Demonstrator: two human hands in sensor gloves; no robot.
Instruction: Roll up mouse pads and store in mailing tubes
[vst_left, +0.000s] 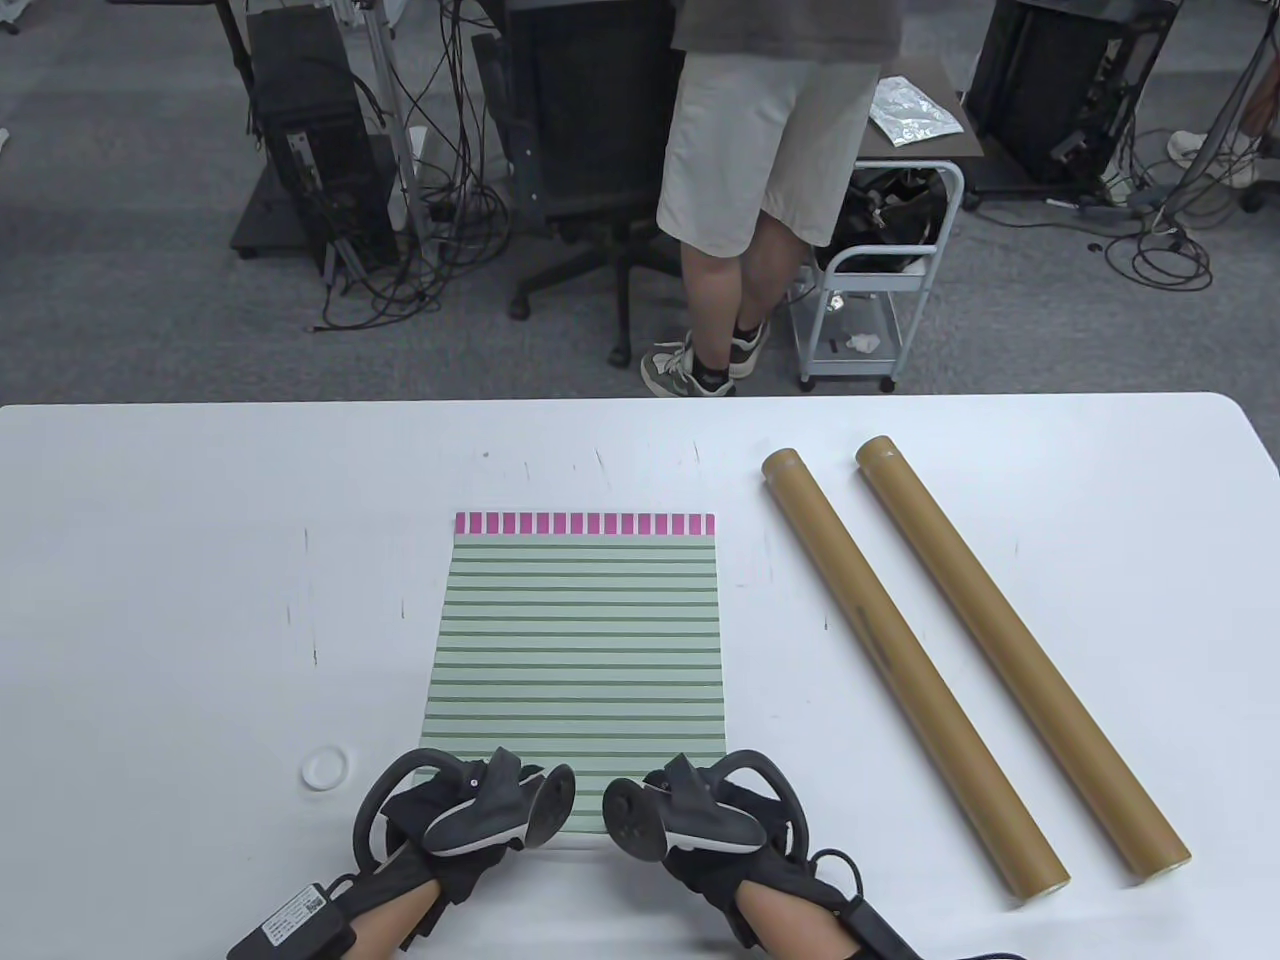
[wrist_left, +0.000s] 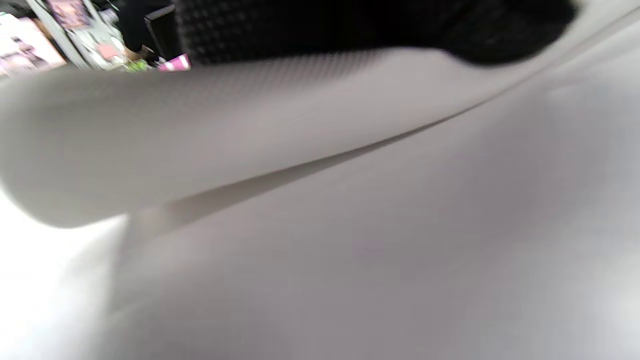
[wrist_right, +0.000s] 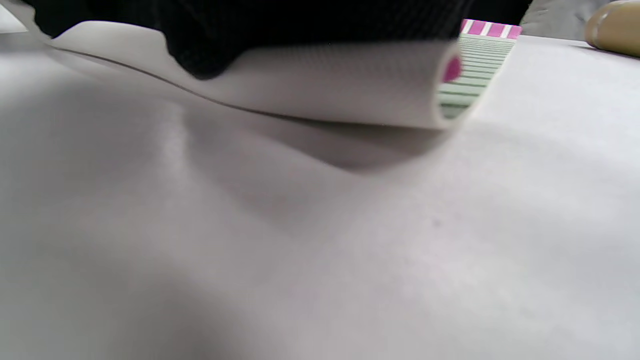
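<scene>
You have the green-striped rectangular mouse pad with its pink-checked far edge lying flat on the white worktop, left of the two brown cardboard mailing tubes, which rest side by side, well apart from the pad. The near edge is already curled over into a first turn; the right wrist view shows its pale underside wrapped into a small open coil with pink inside.

To do this step well, keep that first turn tight and level. Push both ends forward at the same rate so the roll stays square to the stripes, and press down lightly so the core does not spring open. A slim, even roll should slide into a tube more easily.

Your left hand and right hand sit close together over the near edge, palms down, knuckles toward the tubes. Both appear to grip the rolled edge, gloved fingers curled over its top.
</scene>
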